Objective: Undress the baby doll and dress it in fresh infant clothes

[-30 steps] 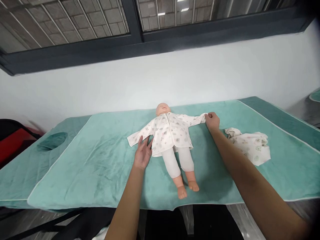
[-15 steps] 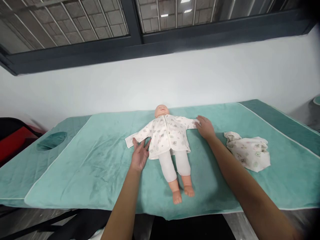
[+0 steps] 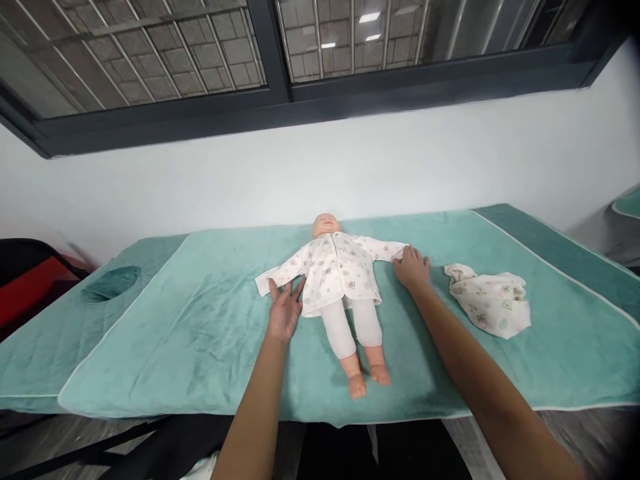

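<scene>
A baby doll (image 3: 326,225) lies on its back on the green-covered bed, feet towards me. It wears a white printed jacket (image 3: 340,273) and white trousers (image 3: 339,330); the bare feet show. My left hand (image 3: 286,311) is open, fingers spread, its fingertips at the underside of the sleeve on the left. At the end of the sleeve on the right is my right hand (image 3: 413,268), palm down over the cuff, fingers slightly apart; it hides the doll's hand there. To the right of that hand lies a crumpled white printed cloth garment (image 3: 490,300).
The green bed cover (image 3: 200,360) has a face hole (image 3: 111,283) at its left end. Behind the bed are a white wall (image 3: 250,177) and a dark window frame (image 3: 325,105). A red and black object (image 3: 33,287) stands at the far left.
My right hand has loosened from a pinch at the cuff and lies over the sleeve end with fingers more spread. My left hand stays by the other sleeve. The view shifts slightly.
</scene>
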Available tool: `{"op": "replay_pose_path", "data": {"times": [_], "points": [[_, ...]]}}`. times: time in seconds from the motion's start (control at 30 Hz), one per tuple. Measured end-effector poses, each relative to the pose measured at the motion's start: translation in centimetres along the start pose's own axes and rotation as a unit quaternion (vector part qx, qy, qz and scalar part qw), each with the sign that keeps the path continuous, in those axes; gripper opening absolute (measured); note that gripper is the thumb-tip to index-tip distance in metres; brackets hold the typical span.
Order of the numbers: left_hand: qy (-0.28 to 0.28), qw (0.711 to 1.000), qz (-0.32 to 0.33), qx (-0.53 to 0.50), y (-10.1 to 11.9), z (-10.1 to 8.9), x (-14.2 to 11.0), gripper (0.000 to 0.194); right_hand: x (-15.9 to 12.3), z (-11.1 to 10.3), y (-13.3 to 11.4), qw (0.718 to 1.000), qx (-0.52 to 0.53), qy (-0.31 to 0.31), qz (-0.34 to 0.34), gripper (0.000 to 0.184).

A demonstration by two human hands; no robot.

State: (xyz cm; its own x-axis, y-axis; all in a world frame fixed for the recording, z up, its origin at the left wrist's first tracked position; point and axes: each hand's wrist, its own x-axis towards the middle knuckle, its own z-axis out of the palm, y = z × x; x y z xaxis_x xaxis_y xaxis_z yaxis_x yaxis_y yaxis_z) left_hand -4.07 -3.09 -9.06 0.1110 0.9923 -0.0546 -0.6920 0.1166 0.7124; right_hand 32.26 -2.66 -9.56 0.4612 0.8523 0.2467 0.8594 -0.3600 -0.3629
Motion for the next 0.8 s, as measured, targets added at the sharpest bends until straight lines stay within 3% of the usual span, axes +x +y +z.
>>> {"op": "replay_pose_path", "data": {"times": [0.13,0.23,0.33,0.4,0.47,0.57,0.63,0.7,0.8], "points": [[-0.003,1.0,-0.003,-0.014,0.1,0.0,0.1,0.099,-3.4,-0.4,0.2,0.998,0.021,0.022,-0.046,0.055],[-0.006,1.0,-0.002,-0.009,0.1,0.0,0.2,0.093,-6.5,-1.3,0.3,0.989,0.037,0.041,-0.139,0.046],[-0.007,1.0,0.006,0.002,0.1,-0.1,0.3,0.085,-8.2,-3.9,1.2,0.969,-0.035,0.042,-0.239,0.041],[-0.001,1.0,0.008,0.016,0.0,-0.1,0.4,0.076,-8.2,-6.5,2.9,0.957,-0.116,0.028,-0.265,0.038],[0.009,0.999,0.006,0.044,-0.2,-0.1,0.5,0.063,-7.8,-9.5,5.2,0.951,-0.193,0.014,-0.241,0.032],[0.019,0.992,-0.005,0.126,-0.5,0.4,0.5,0.049,-6.8,-13.3,8.6,0.953,-0.273,-0.014,-0.127,0.034],[0.017,0.973,-0.003,0.232,-0.7,1.1,0.4,0.041,-6.1,-15.1,10.0,0.956,-0.276,-0.087,-0.049,0.042],[0.035,0.94,0.026,0.339,-0.7,1.9,0.0,0.032,-5.6,-16.4,10.2,0.95,-0.243,-0.195,-0.005,0.045],[0.103,0.902,0.111,0.403,-0.1,3.9,-1.4,0.027,-5.5,-18.3,8.2,0.941,-0.164,-0.292,-0.046,0.037]]}}
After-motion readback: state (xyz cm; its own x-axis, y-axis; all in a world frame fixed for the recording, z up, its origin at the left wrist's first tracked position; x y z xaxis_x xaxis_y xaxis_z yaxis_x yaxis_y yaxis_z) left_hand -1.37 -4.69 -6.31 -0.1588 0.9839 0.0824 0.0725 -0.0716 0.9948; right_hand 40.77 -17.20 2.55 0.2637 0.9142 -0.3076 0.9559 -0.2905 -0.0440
